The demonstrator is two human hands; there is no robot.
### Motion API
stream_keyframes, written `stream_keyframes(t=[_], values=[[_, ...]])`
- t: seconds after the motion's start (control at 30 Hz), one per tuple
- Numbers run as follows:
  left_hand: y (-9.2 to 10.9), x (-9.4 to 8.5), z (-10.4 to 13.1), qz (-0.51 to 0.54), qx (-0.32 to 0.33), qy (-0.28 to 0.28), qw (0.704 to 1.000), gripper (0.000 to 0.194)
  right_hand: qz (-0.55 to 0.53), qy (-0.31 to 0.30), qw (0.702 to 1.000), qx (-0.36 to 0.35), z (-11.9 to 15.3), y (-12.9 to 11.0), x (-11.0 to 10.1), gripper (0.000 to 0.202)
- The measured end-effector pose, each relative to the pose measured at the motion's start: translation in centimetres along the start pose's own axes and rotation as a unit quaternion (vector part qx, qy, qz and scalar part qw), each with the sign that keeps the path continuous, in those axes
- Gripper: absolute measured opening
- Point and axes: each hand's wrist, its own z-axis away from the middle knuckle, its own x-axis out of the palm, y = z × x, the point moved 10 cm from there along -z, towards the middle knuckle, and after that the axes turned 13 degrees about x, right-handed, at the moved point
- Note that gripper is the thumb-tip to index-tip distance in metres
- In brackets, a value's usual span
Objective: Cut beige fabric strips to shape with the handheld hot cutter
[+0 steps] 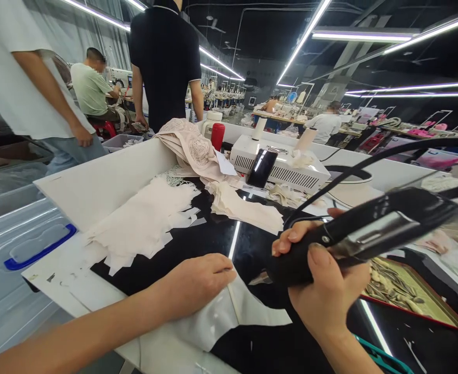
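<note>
One-handed, gripped long, black, silver-panelled tool between right thumb and fingers; held left fingers curled, couldn't tell if pinching.

1. One camera is sitting on the person's head, looking forward and down over the bench from its near side.
2. It is viewing the left hand and the right hand from close above, showing them large in the lower part of the frame.
3. Past the bench it is taking in the room around us, reaching far-off workstations and, along the top, ceiling lights.
</note>
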Motion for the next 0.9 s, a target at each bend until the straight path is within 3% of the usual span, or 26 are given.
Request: stream_keyframes(t=[0.13,0.33,0.9], values=[[0.1,0.1,0.0,0.011,-0.002,0.011,1.000,0.021,0.000,-0.011,1.000,-0.002,-1.0,1.4,1.4,0.041],[0.2,-0.4,0.0,0.005,-0.001,0.041,0.999,0.021,0.000,-0.012,1.000,0.004,-1.4,2.6,1.9,0.043],[0.1,-0.2,0.0,0.020,-0.001,0.027,0.999,0.021,0.001,-0.015,1.000,-0.015,-0.9,1.9,1.5,0.038]])
